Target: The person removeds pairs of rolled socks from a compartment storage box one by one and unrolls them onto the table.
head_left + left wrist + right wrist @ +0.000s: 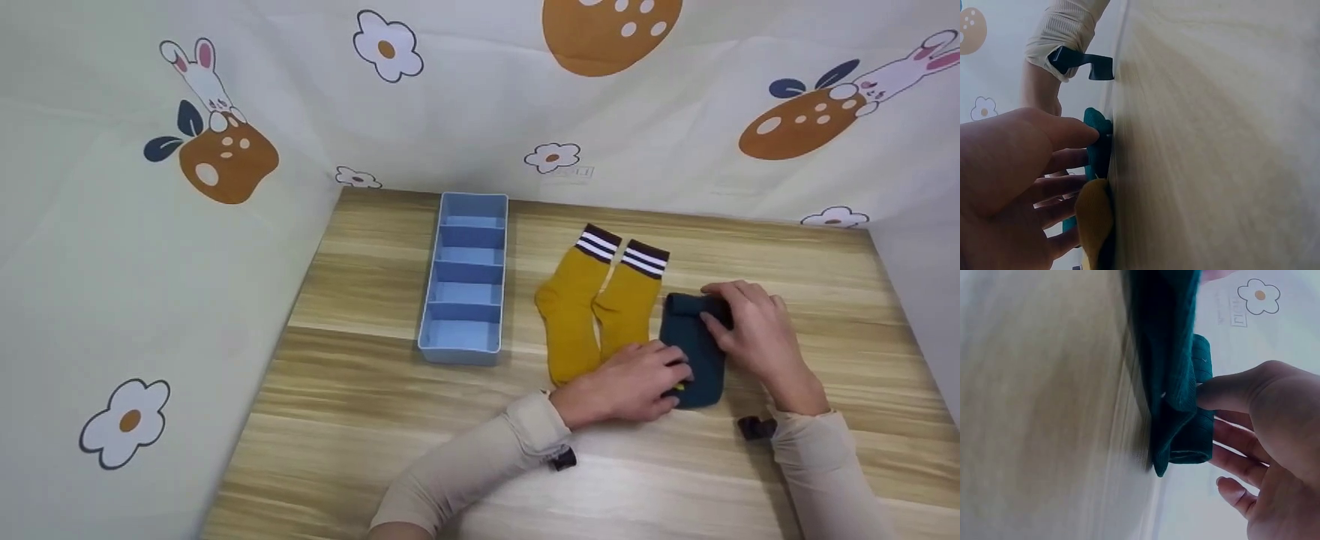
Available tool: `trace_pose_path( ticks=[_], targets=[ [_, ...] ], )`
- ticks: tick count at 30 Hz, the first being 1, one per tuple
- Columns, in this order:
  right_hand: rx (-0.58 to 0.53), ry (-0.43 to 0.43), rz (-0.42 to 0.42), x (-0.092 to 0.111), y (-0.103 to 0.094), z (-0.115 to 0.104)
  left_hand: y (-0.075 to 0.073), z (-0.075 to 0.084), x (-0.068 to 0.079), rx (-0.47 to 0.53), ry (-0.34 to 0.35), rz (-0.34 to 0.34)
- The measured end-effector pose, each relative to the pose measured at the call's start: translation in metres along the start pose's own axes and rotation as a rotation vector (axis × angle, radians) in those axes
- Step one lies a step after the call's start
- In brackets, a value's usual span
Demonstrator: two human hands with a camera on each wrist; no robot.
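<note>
A dark teal pair of socks (703, 358) lies on the table with its far end turned over into a roll (1192, 441). My right hand (761, 334) pinches that roll, thumb on the near side and fingers over the far side. At the near end, my left hand (637, 380) presses on the teal fabric with loosely bent, spread fingers. Its thumb touches the edge of the sock (1100, 152) in the left wrist view. Just left of the teal pair lie two mustard socks (574, 300) with striped cuffs, their toes partly hidden by my left hand.
A blue organizer box (461, 356) with several compartments in a row stands left of the mustard socks on the wooden table (360, 390). Cloth-covered walls (465, 127) with rabbit and flower prints rise at the back and sides. A small black mount (756, 428) sits at each wrist.
</note>
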State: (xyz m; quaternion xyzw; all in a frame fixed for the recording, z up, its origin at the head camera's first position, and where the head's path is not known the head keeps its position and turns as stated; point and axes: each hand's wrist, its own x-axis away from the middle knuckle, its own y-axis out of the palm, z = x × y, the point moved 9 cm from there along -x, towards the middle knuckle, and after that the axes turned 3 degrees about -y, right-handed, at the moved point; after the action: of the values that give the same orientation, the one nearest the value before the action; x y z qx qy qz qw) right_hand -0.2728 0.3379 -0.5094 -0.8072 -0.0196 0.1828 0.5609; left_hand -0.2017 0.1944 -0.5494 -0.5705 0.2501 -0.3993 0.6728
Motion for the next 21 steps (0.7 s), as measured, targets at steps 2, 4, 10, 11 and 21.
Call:
trace_pose_path(
  ticks=[2, 4, 10, 11, 21],
  targets=[
    [-0.006, 0.002, 0.016, 0.0, -0.0012, 0.0007, 0.0001, 0.0004, 0.0004, 0.0, -0.001, 0.0],
    [-0.006, -0.004, 0.036, 0.0, -0.0031, 0.0008, 0.0003, 0.0008, 0.0006, -0.003, 0.0, 0.001],
    [0.016, -0.035, 0.05, -0.0005, -0.0039, 0.0015, -0.0014, 0.0029, 0.0013, -0.018, 0.021, 0.025],
    [0.018, -0.033, 0.041, -0.0007, -0.003, 0.0022, -0.0014, 0.0029, 0.0012, -0.02, 0.022, 0.028],
    [0.012, 0.031, 0.015, -0.007, -0.0005, 0.0086, -0.0004, 0.0018, -0.0021, -0.009, 0.024, 0.037]
  ],
)
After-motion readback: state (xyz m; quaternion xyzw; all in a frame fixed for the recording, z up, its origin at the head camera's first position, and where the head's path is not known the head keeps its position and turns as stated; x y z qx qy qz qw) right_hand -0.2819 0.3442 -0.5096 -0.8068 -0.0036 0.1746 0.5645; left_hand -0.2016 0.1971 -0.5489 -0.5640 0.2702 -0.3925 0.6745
